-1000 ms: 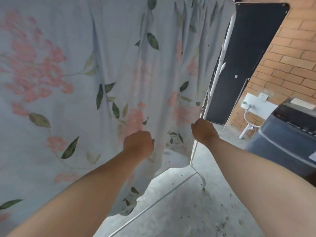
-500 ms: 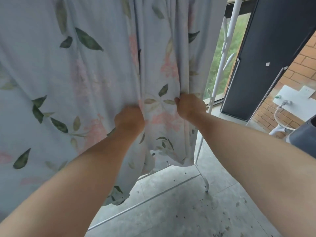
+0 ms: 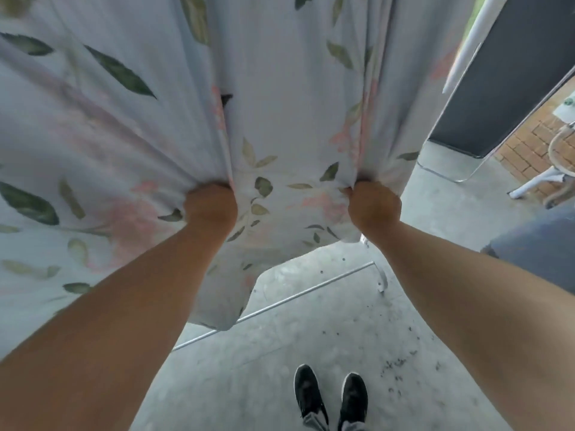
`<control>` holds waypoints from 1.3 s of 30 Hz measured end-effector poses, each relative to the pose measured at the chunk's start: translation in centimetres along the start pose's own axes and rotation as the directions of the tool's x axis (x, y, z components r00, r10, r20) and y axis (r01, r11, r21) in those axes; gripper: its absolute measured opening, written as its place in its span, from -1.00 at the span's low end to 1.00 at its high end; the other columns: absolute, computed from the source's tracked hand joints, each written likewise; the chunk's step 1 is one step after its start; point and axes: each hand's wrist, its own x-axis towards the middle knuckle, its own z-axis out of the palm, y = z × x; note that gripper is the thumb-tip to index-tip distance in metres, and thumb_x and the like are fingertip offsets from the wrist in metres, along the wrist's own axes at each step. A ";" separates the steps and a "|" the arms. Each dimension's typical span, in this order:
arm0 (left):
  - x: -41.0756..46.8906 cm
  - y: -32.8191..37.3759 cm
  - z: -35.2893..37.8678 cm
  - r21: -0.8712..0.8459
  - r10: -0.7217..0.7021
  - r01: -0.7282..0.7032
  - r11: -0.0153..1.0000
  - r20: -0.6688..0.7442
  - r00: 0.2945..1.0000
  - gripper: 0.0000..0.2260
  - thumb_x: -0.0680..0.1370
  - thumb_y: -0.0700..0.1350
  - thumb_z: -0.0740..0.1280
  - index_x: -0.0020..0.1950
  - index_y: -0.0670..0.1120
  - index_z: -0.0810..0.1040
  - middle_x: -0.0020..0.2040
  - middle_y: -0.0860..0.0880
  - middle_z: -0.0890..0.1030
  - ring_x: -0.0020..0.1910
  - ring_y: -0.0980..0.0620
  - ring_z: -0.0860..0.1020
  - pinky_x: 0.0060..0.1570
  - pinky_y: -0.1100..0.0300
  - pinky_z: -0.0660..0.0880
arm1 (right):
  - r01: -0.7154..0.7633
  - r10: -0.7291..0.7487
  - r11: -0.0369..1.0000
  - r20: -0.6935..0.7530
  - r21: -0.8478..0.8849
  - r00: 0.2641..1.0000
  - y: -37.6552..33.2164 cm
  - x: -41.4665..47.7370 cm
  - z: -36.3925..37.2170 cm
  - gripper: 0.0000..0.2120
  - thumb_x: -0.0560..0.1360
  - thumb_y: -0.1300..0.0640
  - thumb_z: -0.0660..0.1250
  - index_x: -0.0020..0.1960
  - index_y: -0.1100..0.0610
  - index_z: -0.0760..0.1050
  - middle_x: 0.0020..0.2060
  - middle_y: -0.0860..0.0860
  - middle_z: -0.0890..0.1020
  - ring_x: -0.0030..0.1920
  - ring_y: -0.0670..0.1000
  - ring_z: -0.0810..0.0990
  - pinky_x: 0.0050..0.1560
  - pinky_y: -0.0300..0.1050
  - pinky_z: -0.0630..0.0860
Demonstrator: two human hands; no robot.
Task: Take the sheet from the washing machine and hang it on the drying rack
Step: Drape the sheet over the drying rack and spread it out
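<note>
Change from 0.5 s ago: view tipped down, shoes [image 3: 329, 396] now in frame; left grip [image 3: 210, 209] and right grip [image 3: 373, 209] have spread apart, flattening the cloth between them.

Grips: each is fisted on a bunch of the sheet [image 3: 280, 88], knuckles toward the camera.

Position: sheet hangs from above the frame over the drying rack [image 3: 305, 295]. Only the rack's base bar and one foot show; the top rail is out of view.

Risks (judgement): a hard downward tug could slide the sheet off the unseen rail or rock the light frame. The low corner hangs near the gritty floor [image 3: 357, 343]; slack would soil it.

Appearance: pale fabric, pink blossoms, green leaves; long vertical folds, puckered at both fists.
</note>
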 end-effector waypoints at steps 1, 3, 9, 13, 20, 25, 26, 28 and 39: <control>0.2 0.4 1.5 0.006 0.007 -0.007 1.000 0.023 1.000 -0.73 0.61 -0.28 0.15 0.16 -0.18 0.62 0.12 -0.15 0.66 0.13 -0.19 0.63 0.03 0.01 0.53 | -0.019 0.019 1.000 0.004 -0.007 1.000 0.1 0.0 1.7 -0.73 0.67 0.12 0.13 0.18 0.18 0.57 0.09 0.16 0.65 0.10 0.25 0.64 -0.03 0.03 0.51; 0.3 0.9 4.0 0.044 0.037 -0.039 0.998 0.053 0.998 -0.73 0.61 -0.28 0.16 0.16 -0.16 0.62 0.12 -0.13 0.66 0.12 -0.16 0.63 -0.04 0.06 0.48 | -0.101 0.099 0.994 0.062 0.034 0.993 0.5 -0.1 4.4 -0.70 0.65 0.13 0.13 0.24 0.17 0.56 0.13 0.15 0.65 0.14 0.25 0.63 0.01 0.02 0.50; -0.8 1.3 8.4 0.073 0.050 -0.059 0.996 0.113 0.992 -0.72 0.62 -0.28 0.14 0.17 -0.15 0.62 0.09 -0.12 0.67 0.09 -0.13 0.65 0.00 0.07 0.51 | -0.176 0.172 0.984 0.109 0.031 0.979 0.8 -0.3 7.5 -0.75 0.63 0.16 0.11 0.22 0.13 0.49 0.06 0.11 0.66 0.09 0.23 0.64 -0.02 -0.01 0.42; -1.3 1.1 8.9 0.065 0.038 -0.050 0.997 0.172 0.984 -0.72 0.62 -0.26 0.16 0.17 -0.11 0.63 0.11 -0.07 0.67 0.12 -0.10 0.64 0.02 0.11 0.49 | -0.186 0.181 0.982 0.200 0.010 0.963 0.7 -1.4 7.2 -0.73 0.64 0.16 0.09 0.25 0.14 0.49 0.07 0.10 0.64 0.10 0.20 0.64 -0.07 -0.03 0.39; -3.2 2.1 4.4 0.195 0.187 -0.257 0.947 0.319 0.929 -0.74 0.61 -0.03 0.25 0.25 -0.05 0.57 0.17 0.02 0.61 0.21 -0.07 0.57 0.11 0.04 0.47 | -0.037 0.066 0.993 0.272 -0.110 0.960 1.9 -4.7 0.5 -0.69 0.52 0.29 0.20 0.23 0.09 0.48 0.04 0.04 0.59 0.05 0.15 0.63 -0.09 -0.04 0.48; -4.9 5.9 -6.5 -0.047 0.376 -0.374 0.926 0.059 0.925 -0.62 0.67 0.13 0.11 0.13 -0.10 0.59 0.01 -0.05 0.61 0.03 -0.10 0.59 -0.02 0.08 0.44 | -0.086 0.084 0.996 0.059 0.030 0.995 2.6 -4.4 -8.1 -0.76 0.66 0.02 0.15 0.23 0.11 0.47 0.10 0.11 0.62 0.09 0.20 0.62 -0.10 -0.03 0.44; -5.2 6.5 -9.0 -0.071 0.391 -0.391 0.918 -0.016 0.920 -0.55 0.68 0.20 0.05 0.07 -0.10 0.57 -0.10 -0.04 0.57 -0.06 -0.09 0.57 -0.10 0.10 0.41 | -0.092 0.092 0.993 0.004 0.070 0.996 2.6 -4.1 -9.9 -0.71 0.67 -0.03 0.12 0.26 0.11 0.44 0.12 0.12 0.62 0.11 0.22 0.62 -0.10 -0.01 0.44; -5.5 7.7 -13.0 -0.134 0.395 -0.412 0.901 -0.138 0.909 -0.47 0.64 0.32 -0.03 -0.08 -0.06 0.51 -0.27 0.02 0.45 -0.21 -0.04 0.49 -0.25 0.13 0.36 | -0.097 0.117 0.982 -0.113 0.163 0.987 2.6 -3.3 -13.4 -0.63 0.67 -0.08 0.11 0.37 0.10 0.38 0.18 0.13 0.59 0.17 0.23 0.59 0.00 0.06 0.48; -4.1 12.8 -18.8 -0.390 0.034 -0.108 0.915 -0.193 0.981 -0.76 0.66 -0.13 0.16 0.08 -0.13 0.61 0.10 -0.11 0.63 0.12 -0.13 0.59 -0.11 0.08 0.43 | 0.103 -0.025 0.925 -0.211 0.366 0.977 5.2 2.0 -20.9 -0.67 0.68 -0.05 0.13 -0.14 0.10 0.49 -0.09 0.14 0.59 0.04 0.25 0.61 -0.11 -0.04 0.42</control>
